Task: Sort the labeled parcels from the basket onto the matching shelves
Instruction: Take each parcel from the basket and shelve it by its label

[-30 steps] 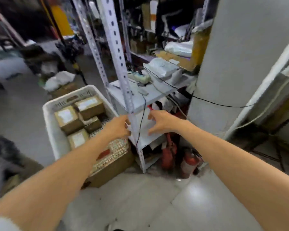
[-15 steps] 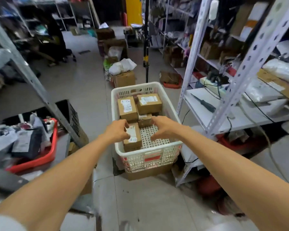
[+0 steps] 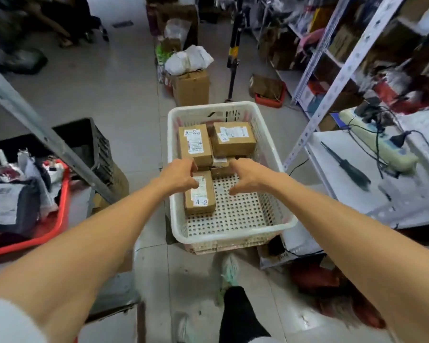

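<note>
A white perforated basket (image 3: 273,149) stands on the floor ahead of me. It holds several brown cardboard parcels. The near parcel (image 3: 200,197) is labelled A-2. A second A-2 parcel (image 3: 195,142) and another labelled parcel (image 3: 233,138) lie at the far end, with a small one (image 3: 220,167) between them. My left hand (image 3: 178,175) hangs over the far end of the near parcel with fingers loosely curled; I cannot tell whether it touches. My right hand (image 3: 245,178) hovers over the basket's bare floor, fingers relaxed and holding nothing.
A white metal shelf (image 3: 344,169) with a power strip and a screwdriver stands to the right. On the left are a slanted shelf post (image 3: 47,134), a black crate (image 3: 92,144) and a red tray (image 3: 62,219) of clutter. A cardboard box (image 3: 191,87) sits beyond the basket.
My view swung from the right-hand shelf to the basket. Both hands moved from the shelf post to above the parcels, and the basket is now closer.
</note>
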A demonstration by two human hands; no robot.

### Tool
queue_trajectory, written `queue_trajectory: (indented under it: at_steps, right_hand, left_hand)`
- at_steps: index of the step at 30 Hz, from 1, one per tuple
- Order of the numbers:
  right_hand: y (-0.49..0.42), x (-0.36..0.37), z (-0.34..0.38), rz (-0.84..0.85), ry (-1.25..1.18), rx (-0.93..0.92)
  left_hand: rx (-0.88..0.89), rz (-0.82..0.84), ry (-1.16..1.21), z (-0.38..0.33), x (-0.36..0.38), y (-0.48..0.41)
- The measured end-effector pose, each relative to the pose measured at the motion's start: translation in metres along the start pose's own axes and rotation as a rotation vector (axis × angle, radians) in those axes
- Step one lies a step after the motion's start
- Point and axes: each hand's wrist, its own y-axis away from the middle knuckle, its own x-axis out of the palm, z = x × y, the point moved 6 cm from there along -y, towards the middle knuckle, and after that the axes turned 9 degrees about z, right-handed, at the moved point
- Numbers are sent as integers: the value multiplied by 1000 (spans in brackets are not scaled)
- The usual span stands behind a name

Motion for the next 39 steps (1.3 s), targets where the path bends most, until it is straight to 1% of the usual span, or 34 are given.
queue_trajectory:
  at_steps: [6, 10, 14, 17, 21, 23, 26, 28, 31, 33, 36, 39]
  right_hand:
    - [-78, -14, -38, 115, 49, -29]
    - [-131, -9, -62, 198, 44, -26]
    - [-172, 13, -80, 281, 2, -15]
    - [-201, 39, -92, 324, -37, 1]
    - [-238, 80, -112, 340, -123, 43]
    - [-257, 102, -126, 349, -152, 92]
    - [-286, 135, -149, 342, -203, 178]
    - [-306, 158, -162, 330, -292, 228]
    - [-330, 185, -173, 275, -502, 286]
    - [-343, 201, -178, 214, -624, 307]
    - [-358, 223, -185, 86, -743, 314]
    - [-358, 243, -192, 56, -878, 320]
  left_hand:
    - [-147, 56, -10, 19, 8, -60]
    - [-221, 111, 58, 31, 29, -97]
    - [-274, 206, 39, 47, 61, -127]
    - [-311, 219, 44, 64, 85, -151]
    - [-339, 196, 17, 89, 119, -185]
    - [-367, 185, 38, 104, 136, -201]
    - [-419, 213, 79, 123, 166, -225]
    - [-485, 211, 172, 136, 187, -240]
    - [-547, 211, 272, 153, 216, -261]
    - [-572, 156, 257, 161, 231, -269]
    - [-587, -44, 232, 164, 244, -271]
    - [-561, -180, 246, 163, 254, -265]
